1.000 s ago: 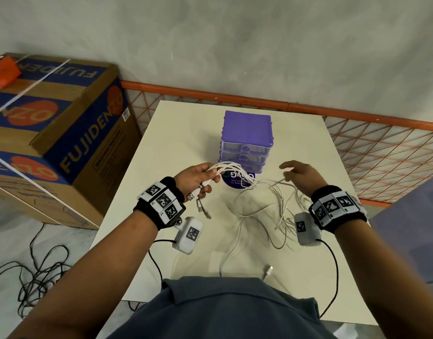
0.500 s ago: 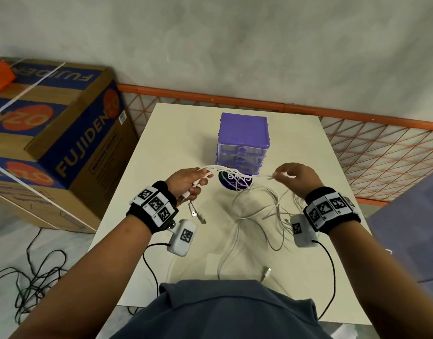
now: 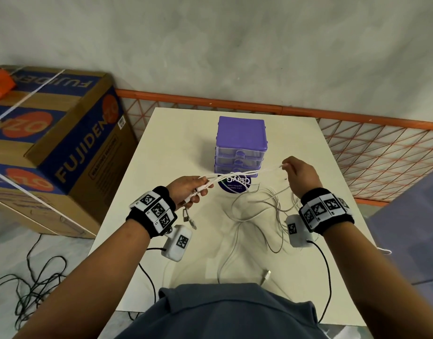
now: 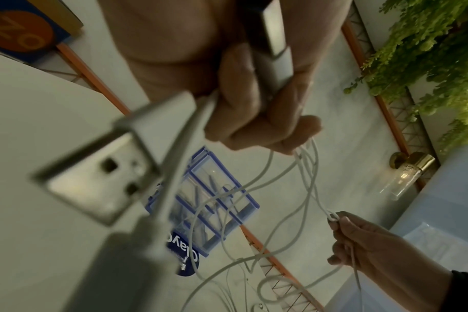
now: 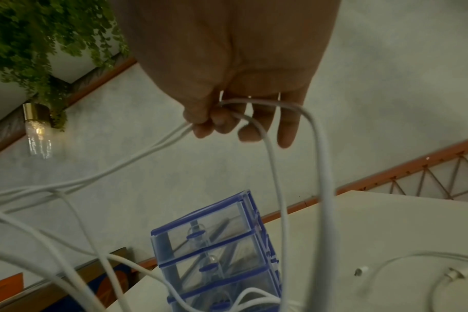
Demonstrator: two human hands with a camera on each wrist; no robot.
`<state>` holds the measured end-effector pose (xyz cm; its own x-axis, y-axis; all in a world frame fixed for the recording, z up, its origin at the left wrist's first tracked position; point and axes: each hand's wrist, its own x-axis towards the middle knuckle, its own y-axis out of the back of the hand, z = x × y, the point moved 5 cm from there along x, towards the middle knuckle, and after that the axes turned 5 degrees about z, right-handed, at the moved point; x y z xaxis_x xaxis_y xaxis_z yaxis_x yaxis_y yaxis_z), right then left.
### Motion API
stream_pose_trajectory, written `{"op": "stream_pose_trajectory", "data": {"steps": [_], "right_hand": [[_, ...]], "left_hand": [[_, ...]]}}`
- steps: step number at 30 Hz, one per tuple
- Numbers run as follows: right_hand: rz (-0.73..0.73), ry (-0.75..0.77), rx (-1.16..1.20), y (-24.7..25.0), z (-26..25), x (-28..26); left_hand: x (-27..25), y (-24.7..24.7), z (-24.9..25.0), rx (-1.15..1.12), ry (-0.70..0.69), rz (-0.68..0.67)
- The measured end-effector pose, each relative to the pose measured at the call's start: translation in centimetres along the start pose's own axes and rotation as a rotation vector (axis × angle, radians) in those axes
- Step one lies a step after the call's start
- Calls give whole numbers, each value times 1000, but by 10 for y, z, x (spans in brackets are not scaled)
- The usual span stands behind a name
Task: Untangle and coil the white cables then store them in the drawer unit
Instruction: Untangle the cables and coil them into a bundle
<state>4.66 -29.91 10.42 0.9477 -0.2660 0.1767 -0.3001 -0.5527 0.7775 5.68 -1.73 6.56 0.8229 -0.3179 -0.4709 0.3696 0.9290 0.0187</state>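
The task looks barely begun: at frame centre the left hand (image 3: 186,192) grips bunched white cables (image 3: 237,172), the right hand's (image 3: 299,176) fingers (image 5: 200,118) pinch strands, more sprawl uncoiled on the desk (image 3: 176,148), and the drawer unit (image 3: 241,143) stays closed.

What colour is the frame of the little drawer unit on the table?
Purple, with clear see-through drawers; the drawer unit shows best in the head view.

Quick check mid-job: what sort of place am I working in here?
Probably a makeshift workspace in a home or storeroom, not a lab: a plain white table against a bare wall, a strapped cardboard box on the floor beside it, and an orange mesh railing behind. A wall lamp and hanging greenery show too.
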Motion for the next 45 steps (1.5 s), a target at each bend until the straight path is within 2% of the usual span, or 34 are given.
{"op": "stream_pose_trajectory", "data": {"steps": [3, 6, 10, 15, 20, 24, 27, 32, 36, 42, 45], "right_hand": [[6, 29, 30, 0, -4, -1], [-78, 48, 5, -5, -12, -5], [-148, 69, -161, -4, -18, -11], [-36, 43, -105, 3, -12, -6], [130, 41, -17, 10, -6, 2], [176, 52, -36, 16, -2, 3], [113, 42, -85, 14, -6, 2], [-101, 53, -204, -1, -12, -6], [-166, 61, -350, -8, -11, -10], [-112, 76, -226, -7, -13, -9], [-110, 125, -183, -7, -20, -10]], "left_hand": [[-2, -3, 2, 15, -22, 7], [-2, -6, 5, -2, -63, 12], [0, -3, 7, -113, -28, -14], [-1, -7, 2, -88, 80, -87], [-1, -9, 2, -163, 77, -38], [-2, -6, 4, -153, 48, -39], [0, -6, 7, -163, 4, -35], [1, -9, 10, -207, -17, -53], [1, -8, 9, -161, -18, -64], [1, -10, 5, -116, -15, -83], [4, -16, 4, -158, 7, -154]]}}
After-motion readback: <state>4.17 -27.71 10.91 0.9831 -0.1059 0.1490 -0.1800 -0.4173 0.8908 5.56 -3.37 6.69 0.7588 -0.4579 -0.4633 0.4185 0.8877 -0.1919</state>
